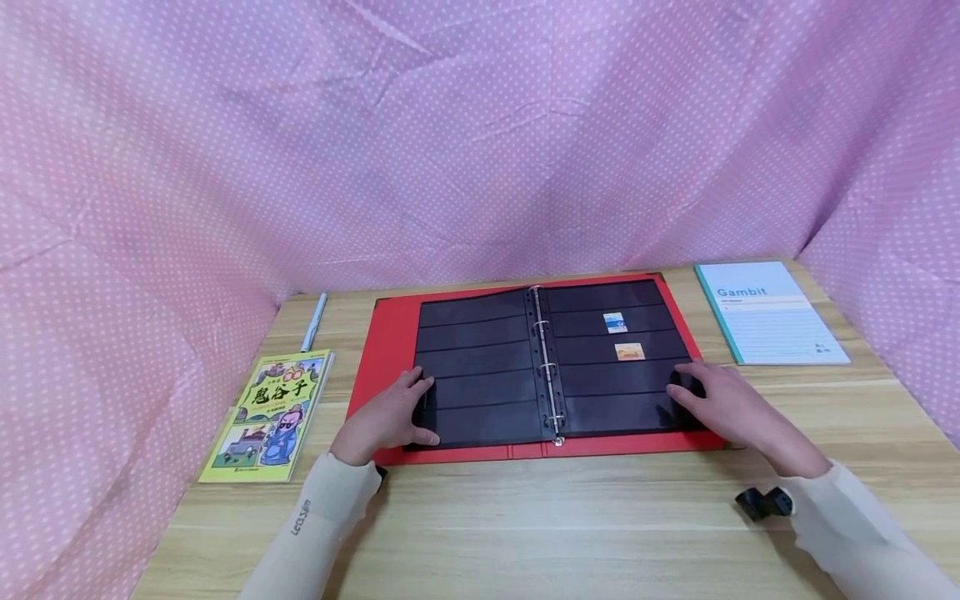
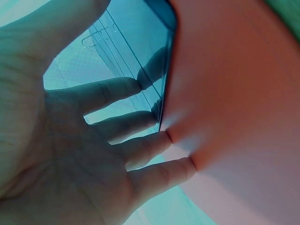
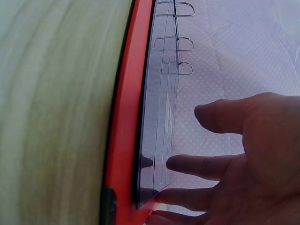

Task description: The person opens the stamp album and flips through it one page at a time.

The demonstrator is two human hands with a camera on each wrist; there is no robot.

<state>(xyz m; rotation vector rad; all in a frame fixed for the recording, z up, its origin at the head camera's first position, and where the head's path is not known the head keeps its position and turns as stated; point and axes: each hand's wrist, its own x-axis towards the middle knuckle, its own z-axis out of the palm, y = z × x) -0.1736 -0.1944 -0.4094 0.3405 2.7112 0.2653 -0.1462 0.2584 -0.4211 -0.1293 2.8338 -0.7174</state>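
My left hand (image 1: 384,418) and right hand (image 1: 729,404), fingers spread, holding nothing, are at opposite side edges of the red stamp album (image 1: 392,337).

Curtained-off paperwork spot, room type unclear. Pink dotted cloth (image 1: 480,150) round far, left, right edges of wood-grain table (image 1: 562,517); binder (image 1: 480,362), book (image 1: 270,417), notebook (image 1: 772,312), pen (image 1: 314,322) on it.

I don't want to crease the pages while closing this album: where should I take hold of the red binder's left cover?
Probably the outer edge, coming from the left with the left hand. The red binder lies open and flat, and a bare strip of cover shows left of the left black page, so fingers could lift there without touching the page.
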